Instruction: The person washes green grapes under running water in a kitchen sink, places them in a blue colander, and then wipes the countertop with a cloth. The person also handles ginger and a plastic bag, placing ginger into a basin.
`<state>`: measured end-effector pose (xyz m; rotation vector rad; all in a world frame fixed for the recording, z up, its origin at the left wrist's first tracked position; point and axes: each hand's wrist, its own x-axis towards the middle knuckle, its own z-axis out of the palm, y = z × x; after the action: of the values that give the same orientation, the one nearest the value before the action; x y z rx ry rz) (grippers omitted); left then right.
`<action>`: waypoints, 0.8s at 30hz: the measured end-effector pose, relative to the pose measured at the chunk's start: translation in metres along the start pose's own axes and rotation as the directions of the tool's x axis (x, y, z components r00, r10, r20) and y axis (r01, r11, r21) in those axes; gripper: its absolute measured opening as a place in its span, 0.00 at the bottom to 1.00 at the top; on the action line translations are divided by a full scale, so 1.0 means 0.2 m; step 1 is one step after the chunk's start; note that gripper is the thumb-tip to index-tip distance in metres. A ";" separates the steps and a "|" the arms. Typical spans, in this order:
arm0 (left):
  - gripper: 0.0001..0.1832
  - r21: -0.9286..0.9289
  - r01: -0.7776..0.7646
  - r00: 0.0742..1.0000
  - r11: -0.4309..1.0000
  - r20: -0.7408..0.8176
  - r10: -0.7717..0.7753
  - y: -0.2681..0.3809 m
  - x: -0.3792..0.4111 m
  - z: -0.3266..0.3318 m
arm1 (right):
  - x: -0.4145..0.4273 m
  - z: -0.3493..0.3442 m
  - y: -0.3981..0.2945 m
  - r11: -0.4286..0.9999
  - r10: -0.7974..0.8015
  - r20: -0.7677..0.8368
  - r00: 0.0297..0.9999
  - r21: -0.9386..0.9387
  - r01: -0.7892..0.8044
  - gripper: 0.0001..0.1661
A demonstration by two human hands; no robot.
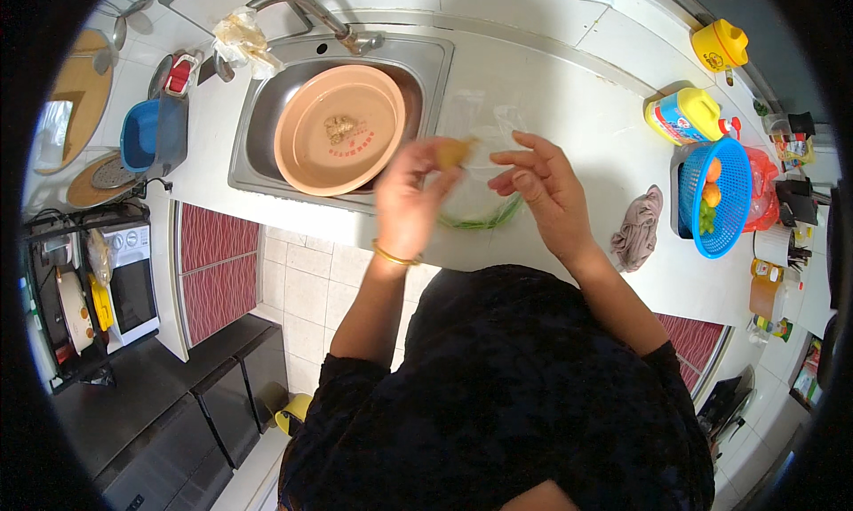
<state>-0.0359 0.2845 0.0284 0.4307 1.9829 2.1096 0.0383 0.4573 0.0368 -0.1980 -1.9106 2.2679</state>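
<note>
My left hand (408, 198), with a gold bangle at the wrist, grips a small yellowish-brown piece of produce (454, 152). Motion blur hides exactly what that piece is. My right hand (543, 188) is just to its right, fingers apart and holding nothing. Below both hands, a clear plastic bag (496, 126) lies on the white countertop, with thin green stalks (485, 223) beside or inside it; I cannot tell which. A peach-coloured plastic basin (288, 134) stands in the steel sink, left of my hands. In its water rests a knobby tan root (341, 128), apparently ginger.
Over the sink (256, 124) arches a metal faucet (313, 6) with a plastic bag (243, 41) hung on it. A crumpled cloth (636, 230) lies on the counter (533, 84) to the right, near a blue basket (726, 204) of fruit and a yellow detergent jug (683, 114).
</note>
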 end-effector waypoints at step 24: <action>0.15 0.162 0.324 0.869 0.932 0.337 -0.361 -0.72 0.14 0.09 | -0.01 -0.40 0.60 0.816 0.324 -0.194 0.926 -0.437 -0.377 0.47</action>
<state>-0.0613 0.3220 -0.1133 0.4118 1.7967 1.5879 0.0514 0.5135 -0.0941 -0.7858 -2.5001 1.8736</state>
